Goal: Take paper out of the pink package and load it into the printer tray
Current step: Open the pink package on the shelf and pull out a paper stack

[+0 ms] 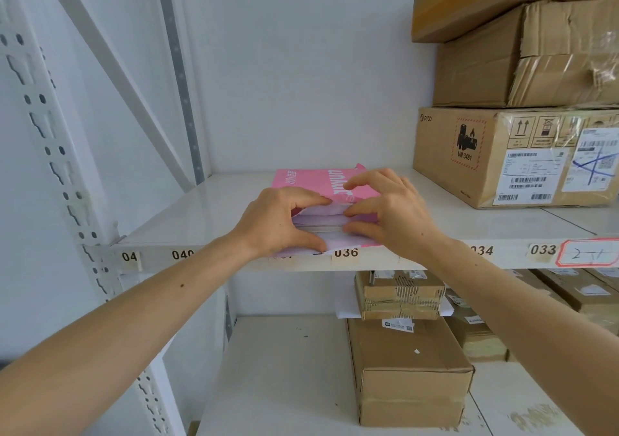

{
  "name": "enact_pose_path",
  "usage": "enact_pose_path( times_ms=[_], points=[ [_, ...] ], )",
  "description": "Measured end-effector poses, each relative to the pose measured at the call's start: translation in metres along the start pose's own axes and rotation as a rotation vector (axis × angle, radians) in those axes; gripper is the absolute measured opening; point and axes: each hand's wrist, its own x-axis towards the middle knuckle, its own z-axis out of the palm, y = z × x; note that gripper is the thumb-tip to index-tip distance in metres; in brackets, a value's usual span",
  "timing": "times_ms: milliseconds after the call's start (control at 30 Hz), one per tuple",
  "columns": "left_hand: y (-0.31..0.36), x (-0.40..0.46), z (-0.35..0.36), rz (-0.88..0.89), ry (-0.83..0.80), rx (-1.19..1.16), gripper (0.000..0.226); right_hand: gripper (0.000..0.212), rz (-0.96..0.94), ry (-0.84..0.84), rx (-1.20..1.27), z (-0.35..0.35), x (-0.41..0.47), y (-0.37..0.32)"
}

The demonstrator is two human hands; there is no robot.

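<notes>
The pink package (pixel 311 181) of paper lies flat on the white shelf (pixel 201 214), its open end facing me at the shelf's front edge. White paper (pixel 323 226) shows inside that open end. My left hand (pixel 281 223) grips the left side of the opening, thumb under, fingers on the wrapper's top flap. On the right side of the opening my right hand (pixel 385 211) pinches the wrapper and the paper edge. No printer is in view.
Stacked cardboard boxes (pixel 512 154) stand on the same shelf at the right. Beneath, a lower shelf (pixel 284 368) carries several more cardboard boxes (pixel 408 368). A perforated white upright (pixel 57 154) of the rack rises at the left. Number labels run along the shelf's front edge.
</notes>
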Motion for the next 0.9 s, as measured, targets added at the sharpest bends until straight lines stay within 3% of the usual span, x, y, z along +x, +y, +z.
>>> enact_pose_path(
  times_ms=[500,700,900],
  points=[
    [0.0007,0.0027,-0.0021,-0.022,-0.029,-0.006,0.068,0.007,0.171,-0.083,0.245,-0.0018,0.0080,0.0025],
    [-0.0004,0.0025,-0.0024,-0.013,-0.032,-0.012,0.071,0.006,0.125,-0.108,0.156,-0.0044,0.0092,0.0015],
    [0.0000,0.0016,-0.0036,0.010,-0.031,-0.013,0.071,0.032,-0.068,0.008,-0.088,0.0020,0.0016,-0.0033]
  ],
)
